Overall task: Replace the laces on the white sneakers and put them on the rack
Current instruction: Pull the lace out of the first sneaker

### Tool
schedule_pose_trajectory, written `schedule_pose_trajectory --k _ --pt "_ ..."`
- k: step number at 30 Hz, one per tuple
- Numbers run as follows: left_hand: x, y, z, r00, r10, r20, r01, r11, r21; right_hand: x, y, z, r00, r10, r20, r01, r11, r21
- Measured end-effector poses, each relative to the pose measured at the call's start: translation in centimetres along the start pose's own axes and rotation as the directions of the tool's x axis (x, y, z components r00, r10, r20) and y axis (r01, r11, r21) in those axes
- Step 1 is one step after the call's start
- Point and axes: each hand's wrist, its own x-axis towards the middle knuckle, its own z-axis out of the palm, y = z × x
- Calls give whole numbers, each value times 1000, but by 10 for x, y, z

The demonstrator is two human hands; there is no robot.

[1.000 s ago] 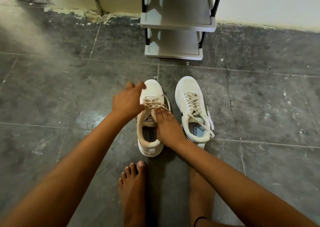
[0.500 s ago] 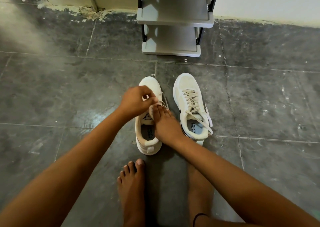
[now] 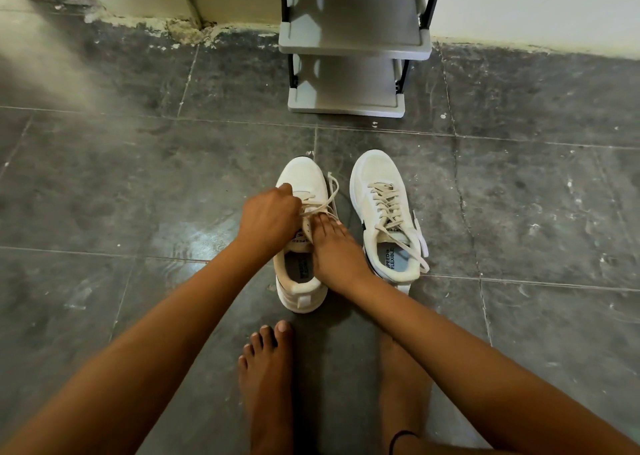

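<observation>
Two white sneakers stand side by side on the dark tiled floor, toes pointing away from me. On the left sneaker (image 3: 303, 177) my left hand (image 3: 268, 217) has its fingers curled and pinches the beige lace (image 3: 323, 201) over the eyelets. My right hand (image 3: 334, 246) lies flat with straight fingers on the tongue and collar of that shoe, holding it down. A loose lace end trails past the toe on the right side. The right sneaker (image 3: 381, 191) stands untouched, laced in beige, with its lace ends hanging over the heel side.
A grey two-tier shoe rack (image 3: 353, 44) with black posts stands against the wall straight ahead, its shelves bare. My bare feet (image 3: 266, 378) are planted just behind the left sneaker. Dark floor tiles (image 3: 138, 177) spread to both sides.
My left hand came back from the toe of the left sneaker to the eyelets and took hold of the lace. The right hand stayed on the tongue.
</observation>
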Motion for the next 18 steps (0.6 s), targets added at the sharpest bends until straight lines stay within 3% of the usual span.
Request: schedule_pose_trajectory --k 1,3,6,7,9,11,14,18 --pt "1 0 1 999 5 -34 -7 999 -51 -1 0 -1 1000 -1 0 1 1000 -3" --pt "3 -1 -1 996 -12 -89 -16 949 -314 -1 0 -1 1000 -12 -4 12 1000 -17" --pt "2 17 -26 981 -43 -189 -103 710 -697 2 -2 0 1000 -11 25 12 999 -48" --pt "5 25 -34 973 -33 -229 -146 681 -717 4 -2 -1 999 8 41 -6 999 -49" --pt "12 30 -45 967 -45 -249 -136 740 -659 3 -1 -1 998 22 51 -20 999 -43" --pt "19 15 -43 967 -171 -188 9 763 -647 1 1 -1 1000 -4 30 5 999 -52" --pt "15 -19 -26 932 -351 -91 205 716 -668 0 1 2 1000 -11 -8 11 1000 -20" --pt "-3 -29 -6 953 -304 11 259 790 -556 -1 3 1 999 -14 -50 13 1000 -7"
